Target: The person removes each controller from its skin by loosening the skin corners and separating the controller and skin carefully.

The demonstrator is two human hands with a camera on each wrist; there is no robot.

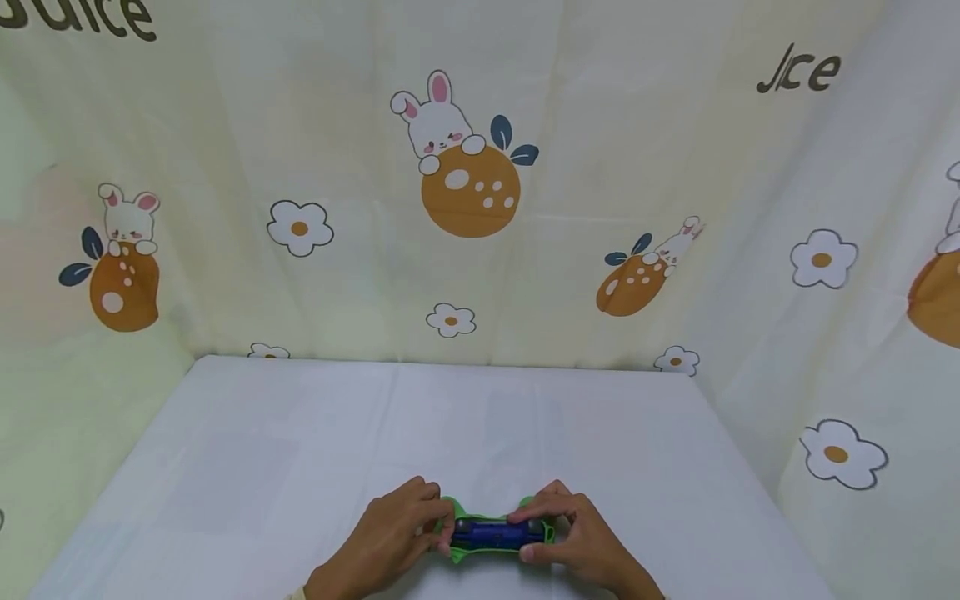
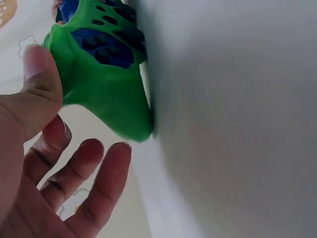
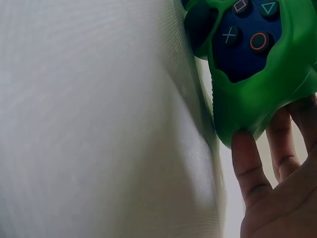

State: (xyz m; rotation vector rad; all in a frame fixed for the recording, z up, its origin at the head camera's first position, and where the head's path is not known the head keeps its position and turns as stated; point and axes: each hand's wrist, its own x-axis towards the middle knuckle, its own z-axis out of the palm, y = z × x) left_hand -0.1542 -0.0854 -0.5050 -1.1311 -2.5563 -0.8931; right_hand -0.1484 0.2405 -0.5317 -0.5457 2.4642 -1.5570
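Well short of the far edge of the surface [image 1: 300, 433], my left hand [image 1: 393, 529] pinches, spot unclear, and my right hand [image 1: 588, 537] curls partway round opposite ends of the blue controller [image 1: 487, 535]: likely light, stiff! Soft-looking green sleeve [image 2: 106, 106]; hold those ends.

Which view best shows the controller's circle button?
Right wrist: the circle button is unobstructed, its mark legible. The head view shows the controller's back, the left wrist view its opposite end; neither shows the button.

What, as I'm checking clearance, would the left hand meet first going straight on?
Probably the green sleeve around the blue controller; the left hand seems to pinch the sleeve, depth unclear.
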